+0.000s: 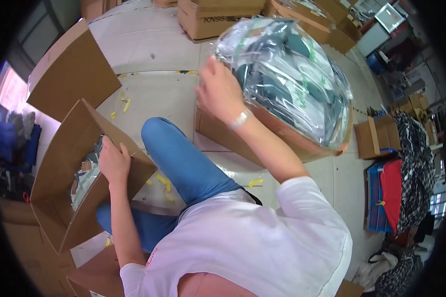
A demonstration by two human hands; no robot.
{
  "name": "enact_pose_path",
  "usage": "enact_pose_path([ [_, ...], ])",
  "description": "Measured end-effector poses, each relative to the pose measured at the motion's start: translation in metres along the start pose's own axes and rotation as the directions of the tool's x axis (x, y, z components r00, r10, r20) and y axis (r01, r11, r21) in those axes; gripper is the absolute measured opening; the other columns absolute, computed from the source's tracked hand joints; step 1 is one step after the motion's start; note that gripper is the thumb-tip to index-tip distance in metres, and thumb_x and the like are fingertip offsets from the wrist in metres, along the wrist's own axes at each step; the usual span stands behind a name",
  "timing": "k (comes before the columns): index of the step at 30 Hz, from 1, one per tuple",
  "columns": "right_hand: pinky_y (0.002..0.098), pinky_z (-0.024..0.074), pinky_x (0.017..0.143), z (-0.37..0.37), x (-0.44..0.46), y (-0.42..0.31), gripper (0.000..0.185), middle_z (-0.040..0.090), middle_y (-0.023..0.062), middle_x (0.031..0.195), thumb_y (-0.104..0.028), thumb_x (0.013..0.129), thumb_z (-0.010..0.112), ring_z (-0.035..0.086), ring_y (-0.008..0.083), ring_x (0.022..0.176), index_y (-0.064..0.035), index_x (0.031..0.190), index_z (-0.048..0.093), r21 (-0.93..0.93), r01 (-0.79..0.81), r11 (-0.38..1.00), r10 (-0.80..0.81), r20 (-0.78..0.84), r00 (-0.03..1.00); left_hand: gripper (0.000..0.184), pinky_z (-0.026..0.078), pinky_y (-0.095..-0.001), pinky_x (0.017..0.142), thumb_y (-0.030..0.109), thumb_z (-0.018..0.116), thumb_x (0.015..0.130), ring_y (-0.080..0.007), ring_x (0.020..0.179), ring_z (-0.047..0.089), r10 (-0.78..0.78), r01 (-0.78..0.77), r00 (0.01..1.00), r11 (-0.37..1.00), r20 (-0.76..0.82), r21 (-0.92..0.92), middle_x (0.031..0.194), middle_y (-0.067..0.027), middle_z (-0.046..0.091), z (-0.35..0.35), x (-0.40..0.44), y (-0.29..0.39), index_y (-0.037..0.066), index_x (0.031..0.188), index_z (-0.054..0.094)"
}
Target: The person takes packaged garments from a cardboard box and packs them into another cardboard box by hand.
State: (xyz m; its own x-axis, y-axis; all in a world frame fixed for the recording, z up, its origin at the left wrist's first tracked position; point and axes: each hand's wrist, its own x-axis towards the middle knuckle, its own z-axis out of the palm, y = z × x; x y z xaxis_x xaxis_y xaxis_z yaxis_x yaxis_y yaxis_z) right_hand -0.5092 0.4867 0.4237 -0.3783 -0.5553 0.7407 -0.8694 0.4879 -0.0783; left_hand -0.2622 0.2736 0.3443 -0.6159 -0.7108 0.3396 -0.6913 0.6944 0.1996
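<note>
My left hand (115, 161) is at an open cardboard box (59, 183) on the left, its fingers curled down beside the grey and white packed pieces (85, 173) inside. What lies under those fingers is hidden. On the other side, my right hand (220, 94), with a band at the wrist, is raised against the left edge of a large clear plastic bag (287, 69). Its fingers are bent and blurred, so a grip on the plastic cannot be made out. Many grey-green and white pieces fill the bag, which bulges above a second cardboard box (272, 131).
Another cardboard box (74, 72) stands behind the left one. At the back is a carton (215, 17) marked KN95. Yellow scraps (163, 182) lie on the tiled floor. To the right are a blue crate (375, 198) and checked cloth (415, 173).
</note>
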Motion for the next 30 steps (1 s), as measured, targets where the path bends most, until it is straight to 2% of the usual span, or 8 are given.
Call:
enact_pose_path([
  [3, 0.041, 0.0524, 0.073, -0.077, -0.014, -0.023, 0.016, 0.065, 0.0115, 0.085, -0.005, 0.077, 0.069, 0.063, 0.0319, 0.086, -0.0058, 0.093, 0.066, 0.29, -0.128, 0.948, 0.024, 0.335, 0.942, 0.04, 0.051, -0.0458, 0.08, 0.019, 0.065, 0.087, -0.0394, 0.095, 0.063, -0.038, 0.039, 0.999, 0.997, 0.019, -0.062, 0.101, -0.0219, 0.065, -0.003, -0.002, 0.002, 0.0, 0.119, 0.049],
  [8, 0.0423, 0.0523, 0.077, -0.142, 0.048, 0.033, 0.03, 0.068, 0.0099, 0.096, 0.006, 0.074, 0.058, 0.064, 0.0296, 0.098, -0.0101, 0.097, 0.069, -0.236, 0.272, 0.933, -0.234, 0.178, 0.956, 0.033, 0.045, -0.0406, 0.098, 0.006, 0.065, 0.085, -0.0352, 0.108, 0.057, 0.081, -0.258, 0.913, 0.873, -0.4, -0.413, 0.108, -0.0164, 0.063, -0.035, -0.01, 0.026, -0.002, 0.115, 0.057],
  [11, 0.0425, 0.0517, 0.078, -0.119, 0.081, 0.115, 0.029, 0.069, 0.0092, 0.096, 0.005, 0.073, 0.058, 0.064, 0.0297, 0.097, -0.0099, 0.095, 0.069, -0.407, 0.499, 0.765, -0.449, 0.219, 0.867, 0.024, 0.046, -0.0387, 0.097, 0.002, 0.061, 0.087, -0.0318, 0.109, 0.059, 0.213, -0.307, 0.951, 0.715, -0.223, -0.628, 0.11, -0.0155, 0.064, -0.045, -0.032, 0.05, -0.002, 0.111, 0.06],
  [14, 0.0388, 0.0525, 0.074, -0.108, 0.107, 0.132, 0.019, 0.068, 0.0043, 0.085, -0.004, 0.071, 0.065, 0.066, 0.0256, 0.09, -0.0121, 0.088, 0.071, -0.479, 0.284, 0.83, -0.029, 0.473, 0.881, 0.021, 0.045, -0.0375, 0.101, 0.007, 0.056, 0.094, -0.0252, 0.112, 0.06, 0.232, 0.179, 0.942, 0.267, 0.243, -0.947, 0.116, -0.0156, 0.064, -0.037, -0.047, 0.076, -0.002, 0.112, 0.062],
  [16, 0.0394, 0.0528, 0.073, -0.115, 0.117, 0.114, 0.019, 0.068, 0.0042, 0.084, -0.004, 0.07, 0.065, 0.066, 0.0253, 0.089, -0.0119, 0.087, 0.071, -0.408, 0.376, 0.832, -0.207, 0.4, 0.893, 0.026, 0.044, -0.0378, 0.102, 0.014, 0.053, 0.098, -0.0245, 0.113, 0.06, 0.293, 0.314, 0.895, 0.122, 0.336, -0.942, 0.118, -0.0162, 0.063, -0.04, -0.038, 0.095, -0.002, 0.117, 0.061],
  [18, 0.0403, 0.0533, 0.069, -0.121, 0.111, 0.087, 0.019, 0.067, 0.0046, 0.079, -0.006, 0.066, 0.067, 0.066, 0.0257, 0.082, -0.0113, 0.084, 0.072, -0.275, 0.529, 0.803, -0.461, 0.278, 0.843, 0.053, 0.043, -0.0407, 0.106, 0.038, 0.048, 0.102, -0.0286, 0.117, 0.058, 0.574, 0.681, 0.72, -0.472, 0.391, -0.56, 0.125, -0.018, 0.059, -0.052, -0.032, 0.119, -0.005, 0.131, 0.05],
  [24, 0.0351, 0.0489, 0.068, -0.142, 0.038, -0.012, 0.005, 0.057, 0.0042, 0.076, -0.012, 0.069, 0.064, 0.061, 0.0219, 0.079, -0.0104, 0.073, 0.06, -0.153, 0.589, 0.793, -0.49, 0.413, 0.767, 0.086, 0.042, -0.0443, 0.107, 0.065, 0.046, 0.093, -0.0309, 0.127, 0.051, 0.787, 0.891, 0.454, -0.411, 0.418, -0.195, 0.139, -0.0197, 0.05, -0.044, 0.013, 0.187, -0.003, 0.144, 0.034],
  [30, 0.036, 0.0492, 0.074, -0.158, -0.017, -0.011, 0.015, 0.055, 0.0031, 0.08, -0.019, 0.071, 0.065, 0.058, 0.0212, 0.079, -0.0089, 0.079, 0.057, 0.177, 0.729, 0.661, -0.747, 0.253, 0.615, 0.065, 0.048, -0.0455, 0.1, 0.049, 0.056, 0.094, -0.0278, 0.115, 0.06, 0.812, 0.872, 0.48, -0.404, 0.331, -0.276, 0.128, -0.0161, 0.059, -0.012, 0.042, 0.221, 0.002, 0.137, 0.046],
])
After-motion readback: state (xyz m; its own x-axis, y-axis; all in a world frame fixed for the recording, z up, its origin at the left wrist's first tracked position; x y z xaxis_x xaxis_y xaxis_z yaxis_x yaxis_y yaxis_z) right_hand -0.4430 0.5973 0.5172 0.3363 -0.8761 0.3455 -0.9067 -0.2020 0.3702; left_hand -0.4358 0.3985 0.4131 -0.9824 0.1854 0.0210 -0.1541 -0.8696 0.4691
